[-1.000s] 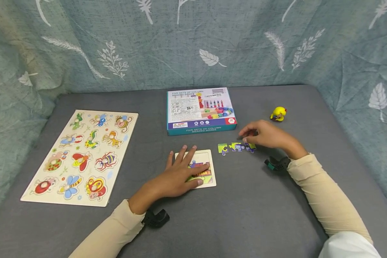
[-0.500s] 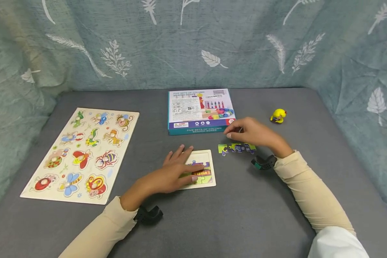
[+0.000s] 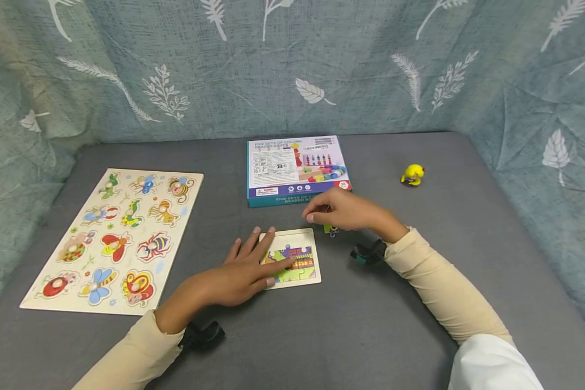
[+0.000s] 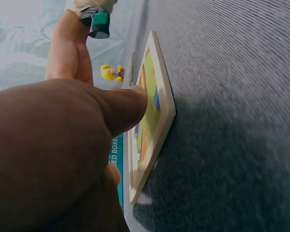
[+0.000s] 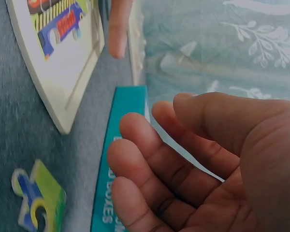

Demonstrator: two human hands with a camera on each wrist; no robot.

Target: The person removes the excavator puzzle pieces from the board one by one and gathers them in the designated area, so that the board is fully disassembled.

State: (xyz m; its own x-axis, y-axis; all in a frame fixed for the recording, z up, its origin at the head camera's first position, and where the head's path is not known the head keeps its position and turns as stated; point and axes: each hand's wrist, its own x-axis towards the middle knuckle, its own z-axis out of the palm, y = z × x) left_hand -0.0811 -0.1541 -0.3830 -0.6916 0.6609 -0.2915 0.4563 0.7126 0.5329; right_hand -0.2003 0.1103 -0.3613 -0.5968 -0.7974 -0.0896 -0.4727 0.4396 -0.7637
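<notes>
My left hand [image 3: 238, 273] lies with spread fingers over the left side of a small wooden puzzle board [image 3: 316, 271]; in the left wrist view, its thumb [image 4: 128, 107] reaches the board's picture. Joined jigsaw pieces [image 3: 304, 262] fill the lower part of the board, and bare wood shows above them. My right hand [image 3: 351, 210] hovers between the board and the box, fingers loosely bent. Nothing shows between its thumb [image 5: 203, 108] and fingers in the right wrist view. A loose green and purple jigsaw piece [image 5: 48, 195] lies below it; the hand hides the other loose pieces in the head view.
A bead-set box [image 3: 297, 168] lies behind the board. To the left is a large wooden insect peg puzzle [image 3: 119, 238]. A yellow toy duck [image 3: 412, 174] stands at the back right, and a patterned curtain [image 3: 253, 70] hangs behind the table.
My right hand has moved left from the loose jigsaw pieces toward the puzzle board. My left hand has slid a little left, uncovering more of the board.
</notes>
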